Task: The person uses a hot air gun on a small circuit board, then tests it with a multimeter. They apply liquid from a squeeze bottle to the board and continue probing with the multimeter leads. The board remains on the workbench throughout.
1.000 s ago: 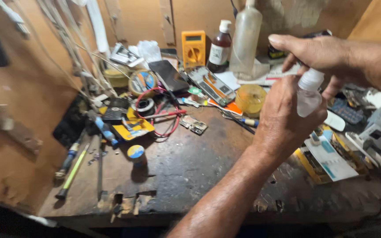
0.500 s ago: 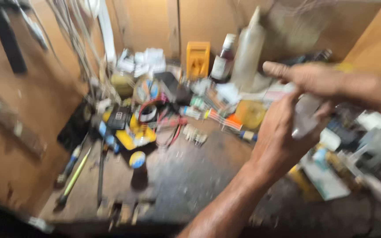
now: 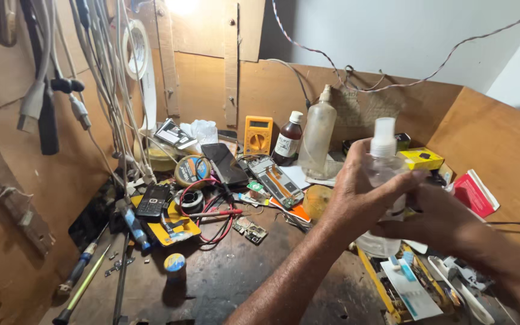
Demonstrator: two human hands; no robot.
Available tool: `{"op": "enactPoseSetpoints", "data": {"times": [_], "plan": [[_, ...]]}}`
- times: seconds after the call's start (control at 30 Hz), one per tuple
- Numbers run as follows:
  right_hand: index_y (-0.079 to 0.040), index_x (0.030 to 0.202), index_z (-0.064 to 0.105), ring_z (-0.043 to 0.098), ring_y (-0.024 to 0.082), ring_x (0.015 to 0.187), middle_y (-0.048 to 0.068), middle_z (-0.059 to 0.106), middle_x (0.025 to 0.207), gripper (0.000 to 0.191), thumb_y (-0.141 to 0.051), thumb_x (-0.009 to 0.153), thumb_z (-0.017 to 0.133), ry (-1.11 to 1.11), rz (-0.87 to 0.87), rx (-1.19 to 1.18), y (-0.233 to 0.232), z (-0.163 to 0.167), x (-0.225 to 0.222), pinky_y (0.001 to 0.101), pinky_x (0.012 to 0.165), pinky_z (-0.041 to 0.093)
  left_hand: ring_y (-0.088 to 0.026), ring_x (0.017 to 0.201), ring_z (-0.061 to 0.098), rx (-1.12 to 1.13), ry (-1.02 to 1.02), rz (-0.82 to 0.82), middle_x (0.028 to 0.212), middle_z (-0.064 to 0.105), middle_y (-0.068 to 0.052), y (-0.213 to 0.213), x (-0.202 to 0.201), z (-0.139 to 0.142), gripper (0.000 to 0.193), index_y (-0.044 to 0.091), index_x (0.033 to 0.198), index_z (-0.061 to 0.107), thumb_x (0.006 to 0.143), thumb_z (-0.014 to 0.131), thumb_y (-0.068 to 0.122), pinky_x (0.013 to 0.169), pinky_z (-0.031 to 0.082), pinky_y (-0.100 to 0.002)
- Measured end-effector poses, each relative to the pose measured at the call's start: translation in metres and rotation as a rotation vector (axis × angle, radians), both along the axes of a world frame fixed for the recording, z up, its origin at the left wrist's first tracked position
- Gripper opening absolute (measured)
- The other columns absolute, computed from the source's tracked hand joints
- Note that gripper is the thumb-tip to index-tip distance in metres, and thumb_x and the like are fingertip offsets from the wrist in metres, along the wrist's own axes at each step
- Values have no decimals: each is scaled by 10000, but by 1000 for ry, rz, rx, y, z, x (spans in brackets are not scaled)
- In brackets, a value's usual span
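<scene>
At the left edge of the cluttered wooden workbench (image 3: 224, 283) lie screwdrivers (image 3: 85, 271), and cables (image 3: 100, 78) hang down the wall above them. Further in sit a black keypad phone (image 3: 153, 201), a red wire loop (image 3: 215, 219) and a yellow multimeter (image 3: 258, 135), then a brown bottle (image 3: 287, 138) beside a tall cloudy bottle (image 3: 318, 137). The left hand (image 3: 362, 195) is wrapped around a clear spray bottle (image 3: 383, 171), held upright above the bench. The right hand (image 3: 440, 219) closes on the same bottle from the other side. A yellow box (image 3: 422, 158) sits behind.
</scene>
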State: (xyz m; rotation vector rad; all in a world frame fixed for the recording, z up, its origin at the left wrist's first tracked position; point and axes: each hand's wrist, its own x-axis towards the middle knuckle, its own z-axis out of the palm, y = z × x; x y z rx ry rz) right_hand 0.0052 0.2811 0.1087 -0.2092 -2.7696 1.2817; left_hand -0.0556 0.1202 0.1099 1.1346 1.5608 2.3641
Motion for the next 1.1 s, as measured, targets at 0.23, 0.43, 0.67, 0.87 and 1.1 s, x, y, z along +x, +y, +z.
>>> {"op": "enactPoseSetpoints", "data": {"times": [0.23, 0.43, 0.67, 0.87, 1.1], "plan": [[-4, 1174, 738, 750, 317, 962, 186, 801, 1060, 541, -291, 736, 874, 60, -445, 21, 72, -18, -25, 468, 912, 573, -333, 1340, 563, -222, 331, 397, 1473, 542, -273, -36, -17, 9, 931, -43, 1554, 380, 874, 826, 411, 1064, 503, -439], [-41, 1182, 720, 736, 291, 946, 202, 766, 1116, 527, -400, 800, 766, -172, -533, -560, 215, -61, -81, 458, 849, 577, -239, 1184, 664, -187, 24, 402, 1345, 637, -203, -87, -30, -4, 692, 7, 1431, 488, 893, 722, 375, 914, 592, -380], [87, 1024, 750, 765, 323, 798, 240, 780, 929, 420, -268, 840, 878, 90, -586, -65, 238, -105, -86, 458, 752, 602, -178, 1022, 725, -196, -77, 519, 1156, 743, -133, -92, -30, -13, 423, 11, 1255, 625, 920, 679, 264, 838, 626, -339], [41, 857, 771, 758, 303, 763, 208, 774, 836, 336, -284, 839, 852, 46, -526, -41, 226, -109, -95, 437, 708, 602, -143, 976, 738, -230, -37, 621, 1095, 776, -117, -111, -33, -18, 350, 21, 1221, 655, 934, 684, 220, 827, 600, -292], [20, 870, 775, 741, 292, 784, 186, 770, 842, 312, -286, 848, 834, 11, -590, -3, 224, -143, -77, 433, 727, 587, -140, 936, 734, -201, -100, 614, 1074, 776, -113, -118, -30, -26, 326, 19, 1197, 664, 935, 681, 212, 803, 601, -290]]}}
